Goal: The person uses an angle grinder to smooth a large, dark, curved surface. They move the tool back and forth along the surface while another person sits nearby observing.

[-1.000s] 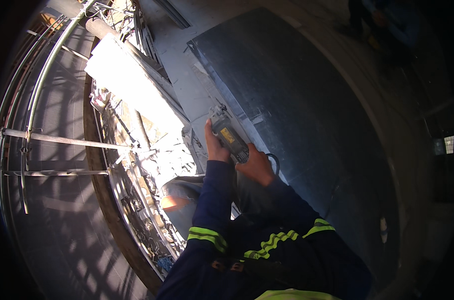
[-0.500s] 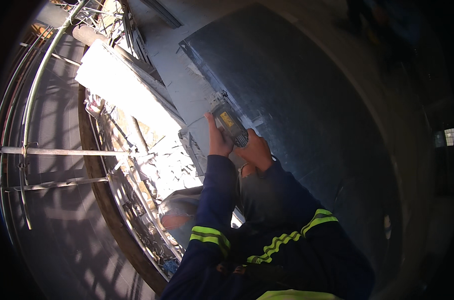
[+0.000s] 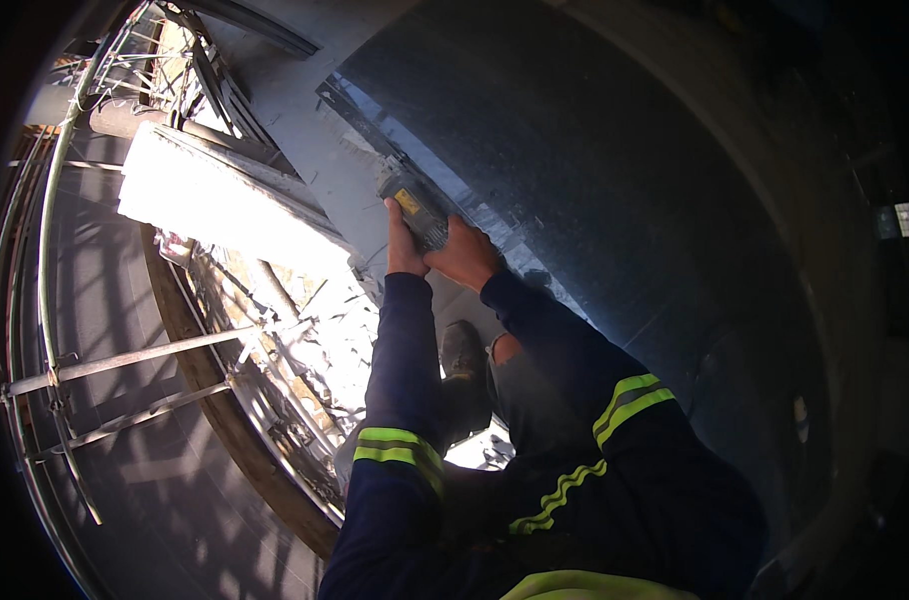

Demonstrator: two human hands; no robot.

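An angle grinder (image 3: 411, 204) with a grey body and a yellow label is in both my hands, at the long left edge of a large dark slab (image 3: 595, 170). My left hand (image 3: 403, 243) wraps its left side with the thumb laid along the body. My right hand (image 3: 465, 254) grips the rear end beside the vent slots. The tool's head points away from me, toward the slab's edge. Its disc is too small or hidden to make out. A pale, dusty strip (image 3: 435, 172) runs along that edge.
Left of me lie a bright white board (image 3: 215, 190) and sunlit rubble (image 3: 315, 330). Scaffold poles (image 3: 135, 357) stand beyond a curved brown edge (image 3: 205, 400), over a lower grey surface. My boot (image 3: 463, 350) is below my hands. Long dark strips (image 3: 255, 25) lie at the top.
Both hands and the grinder have moved farther from me along the slab's edge. My arms are more stretched, the view has shifted, and my boot now shows.
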